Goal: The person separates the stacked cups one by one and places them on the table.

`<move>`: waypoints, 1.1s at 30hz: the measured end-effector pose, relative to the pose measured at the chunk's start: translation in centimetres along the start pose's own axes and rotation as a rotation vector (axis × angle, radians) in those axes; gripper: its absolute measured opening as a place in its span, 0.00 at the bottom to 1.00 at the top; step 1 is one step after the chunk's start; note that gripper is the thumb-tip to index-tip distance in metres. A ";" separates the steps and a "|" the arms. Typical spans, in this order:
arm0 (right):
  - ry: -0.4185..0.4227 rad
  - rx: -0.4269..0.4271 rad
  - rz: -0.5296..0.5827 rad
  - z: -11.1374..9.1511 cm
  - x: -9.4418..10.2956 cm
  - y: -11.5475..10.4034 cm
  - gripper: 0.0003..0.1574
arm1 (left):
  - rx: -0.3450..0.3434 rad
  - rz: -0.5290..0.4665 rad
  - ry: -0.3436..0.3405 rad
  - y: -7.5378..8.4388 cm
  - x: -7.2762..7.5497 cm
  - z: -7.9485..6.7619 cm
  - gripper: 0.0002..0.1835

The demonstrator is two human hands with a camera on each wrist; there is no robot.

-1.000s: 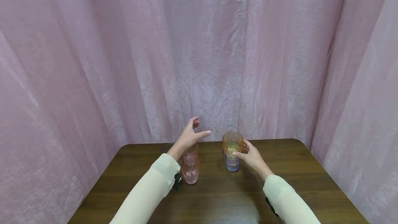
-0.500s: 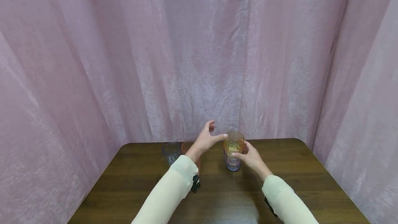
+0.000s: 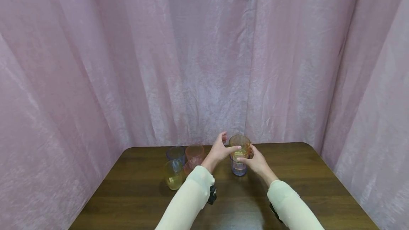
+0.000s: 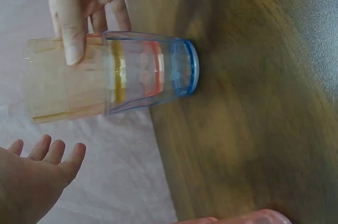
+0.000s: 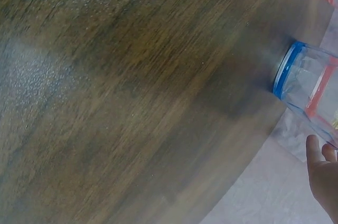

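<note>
A stack of nested clear plastic tumblers stands upright on the table. At its top is a yellow tumbler (image 3: 238,142), with a blue tumbler (image 3: 238,170) at the bottom and a red band showing between them in the left wrist view. My right hand (image 3: 259,164) grips the upper part of the stack from the right, thumb in front and fingers behind. From the left, my left hand (image 3: 219,151) is held beside the yellow tumbler with fingers spread and relaxed. The left wrist view shows a gap between this left hand (image 4: 39,174) and the stack.
Left of the stack, a blue tumbler (image 3: 175,153), a red tumbler (image 3: 195,150) and a yellow tumbler (image 3: 174,181) stand close together. Another reddish one is partly hidden by the left forearm. A pink curtain (image 3: 204,63) hangs behind the wooden table (image 3: 134,184).
My left hand has moved right and slightly down, from above the left tumblers to beside the stack. The right hand has kept its grip, and the stack has barely moved.
</note>
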State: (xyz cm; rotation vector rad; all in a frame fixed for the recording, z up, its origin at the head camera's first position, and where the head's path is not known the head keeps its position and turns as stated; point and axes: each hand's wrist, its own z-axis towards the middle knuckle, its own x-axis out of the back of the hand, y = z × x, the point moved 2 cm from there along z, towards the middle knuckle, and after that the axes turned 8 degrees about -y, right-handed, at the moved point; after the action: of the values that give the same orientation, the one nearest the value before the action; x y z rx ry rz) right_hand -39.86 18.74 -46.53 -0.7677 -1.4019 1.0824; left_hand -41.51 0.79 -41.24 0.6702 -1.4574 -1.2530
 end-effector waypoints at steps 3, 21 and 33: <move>0.000 0.000 -0.012 0.0 -0.1 0.0 0.55 | 0.021 0.008 0.001 -0.6 -0.3 0.0 0.51; 0.019 0.012 -0.031 -0.1 -0.1 0.3 0.52 | 0.011 -0.041 -0.023 -1.2 -2.0 0.9 0.50; 0.038 0.033 -0.033 0.2 -0.1 0.6 0.51 | 0.031 0.041 0.016 -0.7 -2.2 1.0 0.49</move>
State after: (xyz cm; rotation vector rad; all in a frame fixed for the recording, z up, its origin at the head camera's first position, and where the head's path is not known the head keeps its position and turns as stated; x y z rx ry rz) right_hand -40.10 18.85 -47.08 -0.7356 -1.3568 1.0581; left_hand -41.94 2.86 -42.55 0.6660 -1.4730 -1.1937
